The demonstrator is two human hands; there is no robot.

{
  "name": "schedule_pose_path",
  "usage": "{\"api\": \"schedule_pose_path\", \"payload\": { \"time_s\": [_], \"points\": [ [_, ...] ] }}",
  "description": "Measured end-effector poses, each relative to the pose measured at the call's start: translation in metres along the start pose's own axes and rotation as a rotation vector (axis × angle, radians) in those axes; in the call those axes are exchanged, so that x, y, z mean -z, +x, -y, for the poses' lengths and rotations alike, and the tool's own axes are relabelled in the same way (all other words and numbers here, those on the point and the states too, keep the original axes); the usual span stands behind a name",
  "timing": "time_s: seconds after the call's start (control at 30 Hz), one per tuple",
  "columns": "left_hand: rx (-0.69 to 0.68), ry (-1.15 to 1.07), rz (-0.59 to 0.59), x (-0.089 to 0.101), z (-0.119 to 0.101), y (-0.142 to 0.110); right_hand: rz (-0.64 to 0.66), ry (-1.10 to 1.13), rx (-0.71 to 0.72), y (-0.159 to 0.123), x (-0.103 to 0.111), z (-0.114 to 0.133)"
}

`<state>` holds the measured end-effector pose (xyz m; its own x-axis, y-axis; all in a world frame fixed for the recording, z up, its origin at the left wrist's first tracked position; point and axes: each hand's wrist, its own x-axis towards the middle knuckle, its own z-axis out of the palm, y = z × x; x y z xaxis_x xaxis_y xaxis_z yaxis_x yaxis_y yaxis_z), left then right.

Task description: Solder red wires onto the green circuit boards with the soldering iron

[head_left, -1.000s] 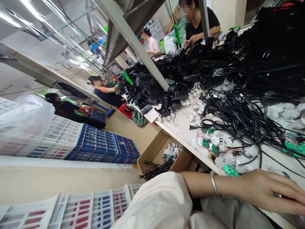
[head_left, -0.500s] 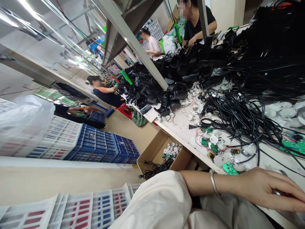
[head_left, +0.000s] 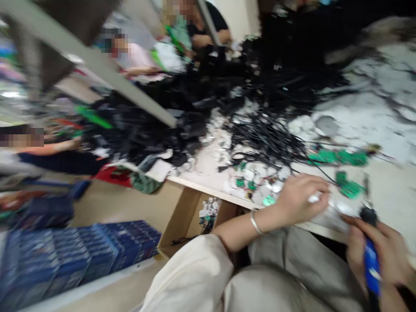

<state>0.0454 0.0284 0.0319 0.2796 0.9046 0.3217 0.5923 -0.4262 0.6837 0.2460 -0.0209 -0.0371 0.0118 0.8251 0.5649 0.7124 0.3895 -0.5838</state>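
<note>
Head view: right hand (head_left: 378,255) grips blue-handled tool (head_left: 372,268).

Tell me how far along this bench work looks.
Seemingly done: small white parts sitting in the cardboard box. In hand: a white part in the left hand, a blue-handled tool in the right hand. Remaining: green circuit boards and the heap of black cables.

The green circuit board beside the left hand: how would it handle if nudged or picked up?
The thin, flat green circuit board is probably stiff and light for its size. Lying flat, it would likely slide rather than roll. A thin dark wire reaches toward it, so it may tug if attached; blur hides that.
</note>
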Motion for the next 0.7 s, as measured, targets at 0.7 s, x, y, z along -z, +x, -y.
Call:
{"api": "schedule_pose_path", "payload": {
  "time_s": [0.7],
  "points": [
    [0.027, 0.298, 0.090, -0.044, 0.010, -0.012, -0.051, 0.187, 0.042, 0.004, 0.010, 0.010]
  ]
}}
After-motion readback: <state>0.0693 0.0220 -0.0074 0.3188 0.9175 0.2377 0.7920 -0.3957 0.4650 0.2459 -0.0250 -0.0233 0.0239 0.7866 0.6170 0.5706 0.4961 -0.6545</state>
